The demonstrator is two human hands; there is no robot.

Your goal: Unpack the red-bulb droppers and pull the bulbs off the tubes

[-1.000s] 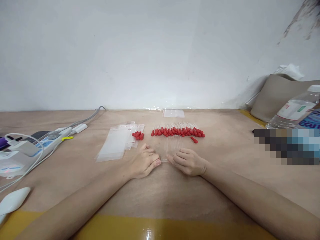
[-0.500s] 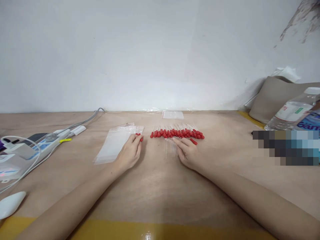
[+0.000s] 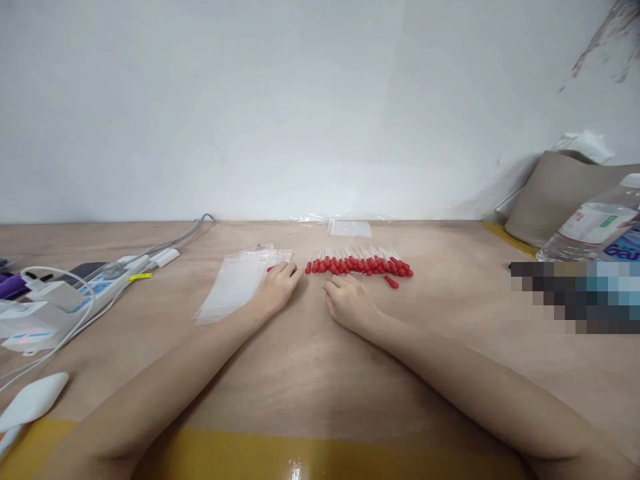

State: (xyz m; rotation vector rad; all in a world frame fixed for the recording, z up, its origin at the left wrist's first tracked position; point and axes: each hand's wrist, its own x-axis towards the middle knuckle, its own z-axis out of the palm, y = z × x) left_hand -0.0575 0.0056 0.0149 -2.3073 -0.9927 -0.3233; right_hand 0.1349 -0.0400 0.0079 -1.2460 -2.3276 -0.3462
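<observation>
Dozens of red-topped droppers (image 3: 353,265) lie seemingly joined on our bench (image 3: 320,380), one red bulb (image 3: 391,282) and clear tubes (image 3: 360,279) apparently unpaired near our right hand (image 3: 350,302); its grip, like our left hand's (image 3: 279,285), we cannot tell.

Remotely, I saw the left hand (image 3: 278,288) left of the frame's centre, overlapping the plastic bags (image 3: 233,279), and the right hand (image 3: 350,303) at centre, just below the red-bulbed droppers (image 3: 351,263); a power strip (image 3: 103,287) lay mid-left.
</observation>
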